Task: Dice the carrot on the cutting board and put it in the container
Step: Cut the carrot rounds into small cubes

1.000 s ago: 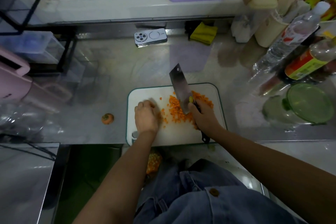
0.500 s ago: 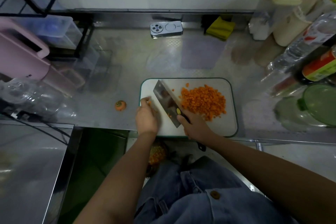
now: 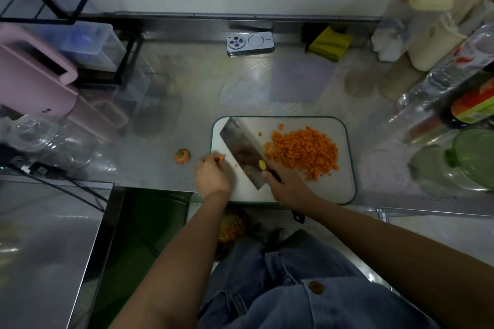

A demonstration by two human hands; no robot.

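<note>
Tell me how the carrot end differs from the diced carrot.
The carrot end is one whole rounded piece; the diced carrot is many small cubes. The carrot end lies on the steel counter, the diced carrot heaped on the cutting board. Both are orange.

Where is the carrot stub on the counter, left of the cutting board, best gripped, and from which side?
Pinch the carrot stub across its rounded sides, coming straight down from above. It is short and round and sits alone on the steel counter, left of the cutting board, nothing touching it. The left hand is nearest, but seems to pinch a carrot bit.
</note>
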